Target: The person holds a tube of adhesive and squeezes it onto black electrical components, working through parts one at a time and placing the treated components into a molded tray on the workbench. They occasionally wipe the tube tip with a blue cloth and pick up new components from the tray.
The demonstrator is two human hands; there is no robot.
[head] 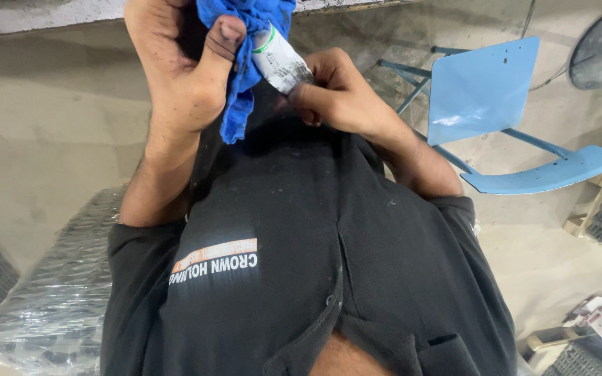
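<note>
Left hand (182, 69) grips blue cloth (245, 63) wrapped round top of small white tube (281, 66); right hand (339, 94) pinches tube's lower end, both up by chest. Looks mid-wipe; tube's lower part uncovered.

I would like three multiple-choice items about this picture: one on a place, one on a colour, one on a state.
1. Where is the chair?
A. right of the hands
B. left of the hands
C. not visible

2. What colour is the cloth?
A. red
B. white
C. blue

3. How is the tube held?
A. lying on the floor
B. pinched in the right hand
C. resting on the chair

Answers: 1 A, it stands at the picture's right; 2 C, bright blue in the left hand; 3 B, fingers grip its lower end.
</note>
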